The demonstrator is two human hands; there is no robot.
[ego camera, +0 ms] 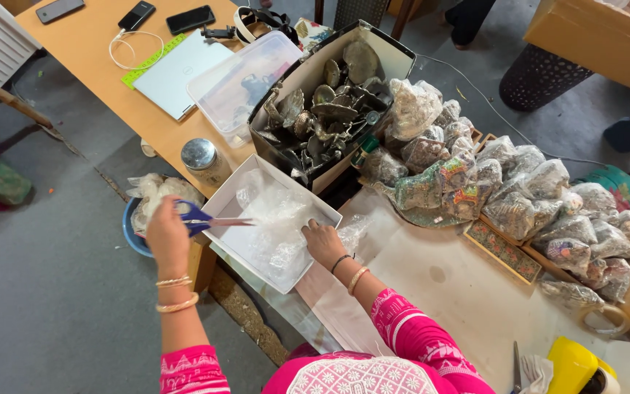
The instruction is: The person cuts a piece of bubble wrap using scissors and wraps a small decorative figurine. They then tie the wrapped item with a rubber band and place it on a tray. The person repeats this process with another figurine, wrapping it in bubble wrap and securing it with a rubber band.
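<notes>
The left hand (167, 235) holds blue-handled scissors (209, 219) over a white box (229, 195). The right hand (322, 241) presses clear plastic wrap (275, 219) inside it.

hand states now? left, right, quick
Left hand: closed on blue-handled scissors.
Right hand: pressed on clear plastic sheet in the white box; grip unclear.

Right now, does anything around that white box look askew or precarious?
Yes. The white box of clear plastic wrap juts past the table edge, seemingly partly unsupported. The left hand holds blue-handled scissors over it; the right hand presses the wrap. Nothing looks spilled or damaged.
</notes>
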